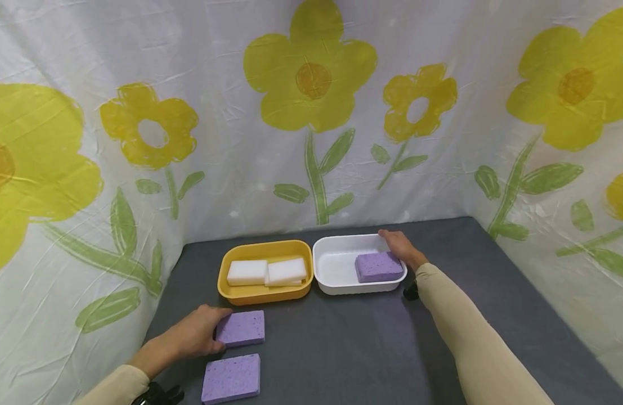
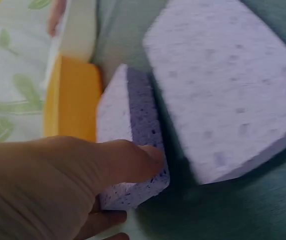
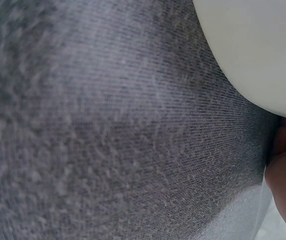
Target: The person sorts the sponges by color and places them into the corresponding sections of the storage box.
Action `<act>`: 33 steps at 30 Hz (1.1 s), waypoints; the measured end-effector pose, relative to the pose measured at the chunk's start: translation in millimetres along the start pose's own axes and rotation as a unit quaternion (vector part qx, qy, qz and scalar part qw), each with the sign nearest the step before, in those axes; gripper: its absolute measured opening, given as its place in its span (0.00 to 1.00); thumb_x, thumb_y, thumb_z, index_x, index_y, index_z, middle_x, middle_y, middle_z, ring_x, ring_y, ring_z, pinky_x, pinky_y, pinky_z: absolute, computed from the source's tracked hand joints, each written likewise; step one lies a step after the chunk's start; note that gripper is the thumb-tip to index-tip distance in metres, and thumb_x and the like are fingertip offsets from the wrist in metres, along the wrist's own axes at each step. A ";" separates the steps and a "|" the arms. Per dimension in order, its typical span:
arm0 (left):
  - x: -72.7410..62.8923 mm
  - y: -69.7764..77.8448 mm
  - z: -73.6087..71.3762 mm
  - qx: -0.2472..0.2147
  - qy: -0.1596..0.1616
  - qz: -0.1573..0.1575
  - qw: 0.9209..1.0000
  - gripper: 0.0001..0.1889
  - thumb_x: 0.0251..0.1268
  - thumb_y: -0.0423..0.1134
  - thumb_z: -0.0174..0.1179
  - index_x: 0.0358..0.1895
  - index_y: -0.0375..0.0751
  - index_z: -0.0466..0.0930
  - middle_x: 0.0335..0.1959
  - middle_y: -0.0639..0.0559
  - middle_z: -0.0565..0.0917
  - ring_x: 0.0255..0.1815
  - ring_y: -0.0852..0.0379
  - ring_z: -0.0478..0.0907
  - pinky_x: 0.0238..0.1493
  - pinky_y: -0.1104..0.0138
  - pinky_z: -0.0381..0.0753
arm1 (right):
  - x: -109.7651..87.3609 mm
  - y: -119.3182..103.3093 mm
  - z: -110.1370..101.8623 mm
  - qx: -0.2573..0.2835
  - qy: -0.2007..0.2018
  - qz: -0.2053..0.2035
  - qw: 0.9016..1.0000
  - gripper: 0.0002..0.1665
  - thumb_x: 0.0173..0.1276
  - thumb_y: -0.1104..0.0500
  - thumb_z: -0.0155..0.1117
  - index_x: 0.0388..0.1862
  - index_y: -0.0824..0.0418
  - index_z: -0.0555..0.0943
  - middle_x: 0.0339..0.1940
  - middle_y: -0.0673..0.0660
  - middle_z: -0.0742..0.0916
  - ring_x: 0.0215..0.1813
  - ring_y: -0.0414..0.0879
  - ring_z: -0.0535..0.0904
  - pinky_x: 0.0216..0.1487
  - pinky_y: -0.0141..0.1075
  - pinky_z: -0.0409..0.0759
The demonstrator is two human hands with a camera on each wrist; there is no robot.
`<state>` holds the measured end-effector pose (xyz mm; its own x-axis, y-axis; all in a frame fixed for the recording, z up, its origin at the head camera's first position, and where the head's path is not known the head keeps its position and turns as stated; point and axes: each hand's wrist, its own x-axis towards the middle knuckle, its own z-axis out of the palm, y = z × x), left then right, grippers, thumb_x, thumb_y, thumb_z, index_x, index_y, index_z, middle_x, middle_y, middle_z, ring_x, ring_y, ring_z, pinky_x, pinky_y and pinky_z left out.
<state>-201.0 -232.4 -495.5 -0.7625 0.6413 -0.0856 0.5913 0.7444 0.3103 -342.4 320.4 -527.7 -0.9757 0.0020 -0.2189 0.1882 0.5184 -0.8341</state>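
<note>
My left hand (image 1: 200, 332) grips a purple sponge (image 1: 244, 328) by its left end. In the left wrist view the thumb lies along the edge of this sponge (image 2: 113, 110), with fingers below it. A second purple sponge (image 1: 232, 378) lies flat just nearer to me. At the right end of a white tray (image 1: 336, 284), my right hand (image 1: 402, 249) holds the rim, its fingers partly hidden behind the wall. Inside that tray, at the right, sits another purple sponge (image 1: 378, 267). The right wrist view shows the tray's rounded underside (image 3: 262, 55) and fingers beside it.
Left of the white tray and close against it stands a yellow tray (image 1: 265, 298) with white sponges (image 1: 247, 273) in it. Dark grey cloth (image 1: 341, 349) covers the table. A flower-printed curtain (image 1: 230, 185) hangs around the back and sides.
</note>
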 end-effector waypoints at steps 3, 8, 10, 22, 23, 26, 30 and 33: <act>0.5 1.8 -11.5 -0.012 0.001 0.002 1.000 0.34 0.50 0.38 0.86 0.61 0.27 0.85 0.47 0.47 0.92 0.43 0.57 0.86 0.46 0.54 0.89 | 0.4 0.8 -0.4 0.004 -0.002 0.004 1.000 0.44 0.90 0.40 0.39 0.84 0.75 0.65 0.84 0.75 0.70 0.85 0.69 0.66 0.87 0.60 0.60; 4.0 7.3 -33.5 -0.016 0.003 0.026 1.000 0.36 0.51 0.42 0.86 0.64 0.30 0.86 0.49 0.51 0.92 0.41 0.65 0.80 0.42 0.62 0.86 | -1.6 -0.4 -1.6 0.004 -0.003 0.007 1.000 0.44 0.90 0.40 0.39 0.85 0.75 0.64 0.85 0.74 0.69 0.86 0.69 0.65 0.88 0.60 0.59; 6.6 11.5 -41.1 -0.015 0.003 0.032 0.999 0.36 0.52 0.43 0.86 0.64 0.31 0.86 0.50 0.51 0.92 0.43 0.65 0.82 0.45 0.62 0.87 | -2.5 -1.1 -2.3 0.005 -0.003 0.009 1.000 0.44 0.90 0.40 0.39 0.85 0.75 0.64 0.85 0.74 0.69 0.86 0.69 0.64 0.88 0.59 0.59; 45.8 44.7 -64.6 -0.031 0.037 0.050 0.998 0.35 0.57 0.41 0.83 0.68 0.33 0.83 0.55 0.50 0.91 0.53 0.52 0.89 0.55 0.55 0.91 | -2.9 0.2 -2.4 0.004 0.005 0.007 1.000 0.43 0.90 0.40 0.41 0.84 0.74 0.66 0.85 0.74 0.69 0.86 0.68 0.64 0.88 0.60 0.58; 50.3 48.7 -65.8 -0.022 0.041 0.047 0.998 0.36 0.58 0.42 0.83 0.69 0.32 0.83 0.57 0.48 0.91 0.53 0.51 0.89 0.57 0.53 0.91 | -3.0 0.3 -1.9 0.007 0.006 0.006 1.000 0.43 0.90 0.40 0.41 0.83 0.75 0.66 0.84 0.74 0.70 0.85 0.68 0.65 0.88 0.59 0.59; 62.9 61.5 -68.6 -0.013 0.046 0.038 0.998 0.36 0.60 0.44 0.82 0.70 0.33 0.83 0.57 0.48 0.91 0.53 0.51 0.88 0.60 0.51 0.89 | -3.5 1.0 -0.5 0.009 0.005 0.001 1.000 0.42 0.91 0.41 0.41 0.82 0.75 0.68 0.83 0.75 0.71 0.84 0.69 0.67 0.87 0.59 0.61; 80.4 75.4 -71.5 -0.006 0.057 0.039 0.998 0.34 0.62 0.45 0.81 0.68 0.34 0.83 0.55 0.49 0.91 0.52 0.49 0.88 0.58 0.52 0.88 | -2.2 1.4 0.9 0.009 0.005 -0.001 1.000 0.42 0.91 0.41 0.41 0.82 0.75 0.68 0.83 0.75 0.71 0.84 0.69 0.67 0.87 0.59 0.61; 94.0 84.9 -73.7 -0.010 0.062 0.041 0.997 0.32 0.63 0.46 0.80 0.67 0.35 0.83 0.53 0.51 0.91 0.49 0.52 0.87 0.56 0.54 0.88 | -1.1 1.1 1.0 0.013 0.003 0.002 1.000 0.43 0.91 0.41 0.41 0.83 0.75 0.67 0.84 0.74 0.70 0.85 0.68 0.65 0.88 0.59 0.60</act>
<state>-241.8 -122.6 -407.4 -0.7387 0.6715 0.0584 0.6490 0.6853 0.3302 -341.0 320.1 -528.9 -0.9757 0.0095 -0.2190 0.1947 0.4964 -0.8460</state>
